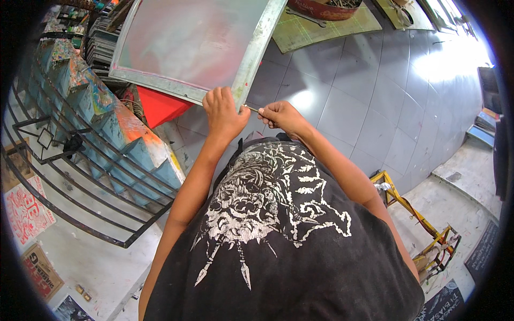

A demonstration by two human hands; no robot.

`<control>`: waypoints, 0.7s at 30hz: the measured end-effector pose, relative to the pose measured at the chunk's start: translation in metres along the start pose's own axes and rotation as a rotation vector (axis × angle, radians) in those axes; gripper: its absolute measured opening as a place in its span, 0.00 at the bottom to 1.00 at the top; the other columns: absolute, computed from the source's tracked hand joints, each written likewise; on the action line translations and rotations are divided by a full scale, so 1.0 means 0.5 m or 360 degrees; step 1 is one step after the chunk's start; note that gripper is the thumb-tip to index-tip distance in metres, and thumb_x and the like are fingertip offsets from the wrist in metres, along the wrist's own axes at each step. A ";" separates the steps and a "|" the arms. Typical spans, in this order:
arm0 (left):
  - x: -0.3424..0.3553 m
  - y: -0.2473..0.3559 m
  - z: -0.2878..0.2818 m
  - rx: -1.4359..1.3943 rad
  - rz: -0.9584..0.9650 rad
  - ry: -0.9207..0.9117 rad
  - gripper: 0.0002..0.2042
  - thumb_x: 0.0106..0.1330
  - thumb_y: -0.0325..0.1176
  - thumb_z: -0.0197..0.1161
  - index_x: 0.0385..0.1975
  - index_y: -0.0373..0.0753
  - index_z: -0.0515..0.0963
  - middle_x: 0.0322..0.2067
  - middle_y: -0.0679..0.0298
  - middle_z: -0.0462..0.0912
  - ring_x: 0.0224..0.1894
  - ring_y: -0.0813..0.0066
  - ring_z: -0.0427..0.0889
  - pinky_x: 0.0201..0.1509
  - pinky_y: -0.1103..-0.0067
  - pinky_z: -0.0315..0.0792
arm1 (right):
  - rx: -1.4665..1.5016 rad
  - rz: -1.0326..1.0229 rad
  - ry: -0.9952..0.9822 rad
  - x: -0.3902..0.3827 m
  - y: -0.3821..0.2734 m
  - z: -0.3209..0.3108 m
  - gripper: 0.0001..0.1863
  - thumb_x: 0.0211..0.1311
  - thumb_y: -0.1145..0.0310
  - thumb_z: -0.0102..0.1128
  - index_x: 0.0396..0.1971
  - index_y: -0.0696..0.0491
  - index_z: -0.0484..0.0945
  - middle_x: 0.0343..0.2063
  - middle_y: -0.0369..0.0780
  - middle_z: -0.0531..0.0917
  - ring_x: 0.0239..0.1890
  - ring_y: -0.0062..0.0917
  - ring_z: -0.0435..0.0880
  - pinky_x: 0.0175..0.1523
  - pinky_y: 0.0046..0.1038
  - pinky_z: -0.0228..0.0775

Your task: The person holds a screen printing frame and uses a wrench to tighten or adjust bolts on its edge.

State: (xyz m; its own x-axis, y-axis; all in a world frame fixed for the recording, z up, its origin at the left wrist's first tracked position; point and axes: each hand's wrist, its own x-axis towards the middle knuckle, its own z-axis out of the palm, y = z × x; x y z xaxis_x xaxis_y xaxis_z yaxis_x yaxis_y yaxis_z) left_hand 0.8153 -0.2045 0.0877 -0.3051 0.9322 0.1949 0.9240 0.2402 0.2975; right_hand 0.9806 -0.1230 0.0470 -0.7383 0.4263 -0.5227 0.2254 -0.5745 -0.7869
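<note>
pinching one end of a thin rod point(252, 108), the right hand point(284, 116) sits just off the near right corner of a framed screen point(190, 45), thumb and fingertips pressed together. the left hand point(220, 115) has its grip closed over the near edge by that corner, fingers bent onto the pale bar, its thumb beside the rod's other end (whether it touches the rod, i cannot tell). the screen reaches forward and left from the hands, its far edge cut off by the view. below its near edge a red panel point(160, 104) juts out. open room lies to the right, where grey tiled floor point(348, 96) runs up to a green board point(332, 32). on the left, a dark railing point(149, 223) beside blue steps point(138, 153) narrows the space, its corner near the left forearm point(187, 198).
</note>
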 end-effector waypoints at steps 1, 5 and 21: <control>0.001 -0.001 0.001 -0.0002 -0.0010 -0.0026 0.20 0.46 0.35 0.61 0.36 0.31 0.67 0.39 0.51 0.68 0.48 0.52 0.64 0.57 0.57 0.54 | -0.0013 -0.0002 -0.0012 0.003 0.001 -0.003 0.13 0.63 0.64 0.59 0.28 0.60 0.80 0.21 0.33 0.78 0.21 0.13 0.71 0.26 0.16 0.65; -0.003 -0.003 0.009 0.0008 0.0016 0.0046 0.20 0.46 0.35 0.61 0.37 0.32 0.66 0.39 0.51 0.67 0.48 0.52 0.64 0.57 0.58 0.54 | 0.0014 0.0028 0.0000 0.003 0.002 0.000 0.12 0.63 0.64 0.59 0.25 0.57 0.78 0.18 0.31 0.74 0.20 0.13 0.68 0.27 0.15 0.61; -0.002 -0.001 -0.008 -0.0034 -0.0004 -0.0032 0.21 0.47 0.35 0.61 0.40 0.32 0.66 0.39 0.52 0.67 0.48 0.52 0.63 0.58 0.59 0.53 | -0.1065 -0.0628 0.0316 -0.027 -0.039 0.019 0.13 0.55 0.63 0.64 0.26 0.59 0.78 0.21 0.44 0.80 0.25 0.34 0.78 0.32 0.33 0.69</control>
State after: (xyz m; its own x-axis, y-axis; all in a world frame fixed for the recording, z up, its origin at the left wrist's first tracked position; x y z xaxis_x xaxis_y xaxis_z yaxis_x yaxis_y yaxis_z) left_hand 0.8140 -0.2065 0.0910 -0.3025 0.9368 0.1756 0.9181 0.2369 0.3178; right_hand 0.9801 -0.1243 0.0727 -0.7302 0.6633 -0.1637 0.3513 0.1590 -0.9227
